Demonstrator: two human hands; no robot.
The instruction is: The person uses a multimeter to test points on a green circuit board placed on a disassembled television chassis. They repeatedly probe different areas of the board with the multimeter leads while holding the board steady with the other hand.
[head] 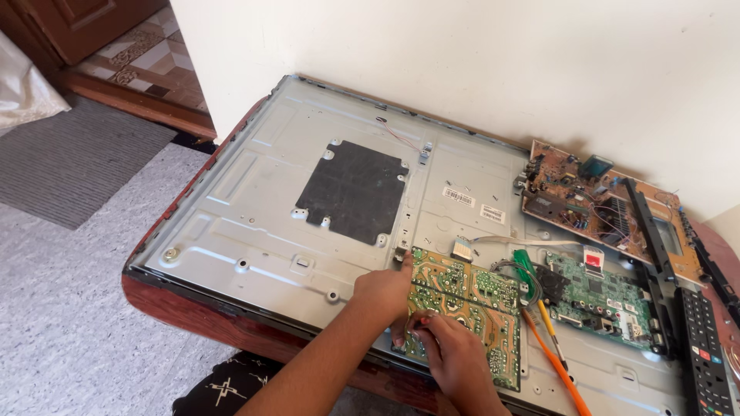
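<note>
While both hands are pressed open-fingered on a green circuit board, a metal panel is carried by the red worktop beside grey flooring at lower left.

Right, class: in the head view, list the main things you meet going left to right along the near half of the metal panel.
Left hand → yellow-green circuit board → orange-handled screwdriver → dark green circuit board → black remote control.

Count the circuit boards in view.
3: a green-yellow board under both hands, a green board right of it, and a brown board by the wall. Others may be hidden.
</note>
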